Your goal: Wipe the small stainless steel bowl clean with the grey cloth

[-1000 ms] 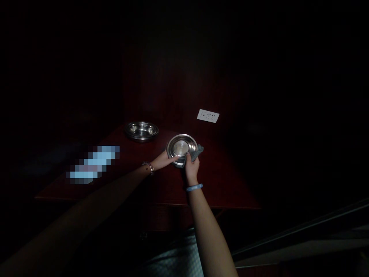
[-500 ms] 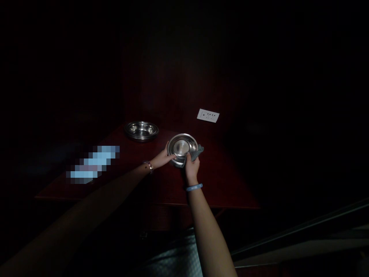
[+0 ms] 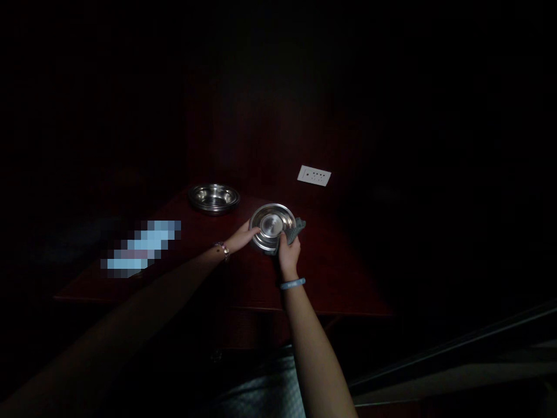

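A shiny round metal dish (image 3: 272, 225) with a wide rim is held up over the dark red table (image 3: 339, 278), its hollow side tilted toward me. My left hand (image 3: 243, 236) grips the dish's left edge, thumb on the rim and the other fingers hidden behind. At the lower right edge, my right hand (image 3: 289, 252) is closed on a grey-green cloth (image 3: 296, 229) pressed against the rim. Part of the cloth also shows below the dish. More metal dishes (image 3: 214, 199), seemingly stacked, sit on the table behind and to the left.
A blurred-out light blue item (image 3: 141, 248) lies on the table's left side. On the back panel is a white socket plate (image 3: 314, 175). The table's front edge runs below my hands, and the surroundings are very dark.
The dish has shifted slightly left and its tilt has changed a little. My left hand moved slightly left with it; the right hand keeps hold of the cloth at the rim.
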Tool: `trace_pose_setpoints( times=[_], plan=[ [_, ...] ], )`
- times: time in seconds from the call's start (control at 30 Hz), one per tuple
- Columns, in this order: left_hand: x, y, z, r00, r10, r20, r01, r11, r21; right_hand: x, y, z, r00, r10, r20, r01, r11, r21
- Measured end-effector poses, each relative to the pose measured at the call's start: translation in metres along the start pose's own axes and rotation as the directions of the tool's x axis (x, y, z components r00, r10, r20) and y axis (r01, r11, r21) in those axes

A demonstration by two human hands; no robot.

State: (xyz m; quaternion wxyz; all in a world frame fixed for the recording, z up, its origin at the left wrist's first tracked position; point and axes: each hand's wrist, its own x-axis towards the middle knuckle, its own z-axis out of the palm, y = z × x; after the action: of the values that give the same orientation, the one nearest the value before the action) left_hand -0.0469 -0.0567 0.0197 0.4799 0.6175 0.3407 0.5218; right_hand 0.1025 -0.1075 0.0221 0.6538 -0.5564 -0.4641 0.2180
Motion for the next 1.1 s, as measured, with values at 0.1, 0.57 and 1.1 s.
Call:
trace_pose_setpoints(
  times=[0.1, 0.57, 1.1],
  plan=[
    [-0.004, 0.0, 0.004, 1.0, 0.004, 0.021, -0.004, 1.0, 0.012, 0.0, -0.001, -0.001, 1.0, 0.02, -0.01, -0.02, 1.0, -0.019],
    [-0.012, 0.002, 0.008, 0.974, 0.169, 0.151, -0.184, 0.979, 0.091, 0.003, 0.007, 0.0, 1.0, 0.001, -0.004, -0.001, 1.0, 0.03],
    [0.001, -0.004, 0.003, 0.995, 0.091, 0.049, -0.091, 0.996, -0.011, 0.003, 0.006, 0.001, 1.0, 0.0, 0.009, 0.0, 1.0, 0.003]
  ],
)
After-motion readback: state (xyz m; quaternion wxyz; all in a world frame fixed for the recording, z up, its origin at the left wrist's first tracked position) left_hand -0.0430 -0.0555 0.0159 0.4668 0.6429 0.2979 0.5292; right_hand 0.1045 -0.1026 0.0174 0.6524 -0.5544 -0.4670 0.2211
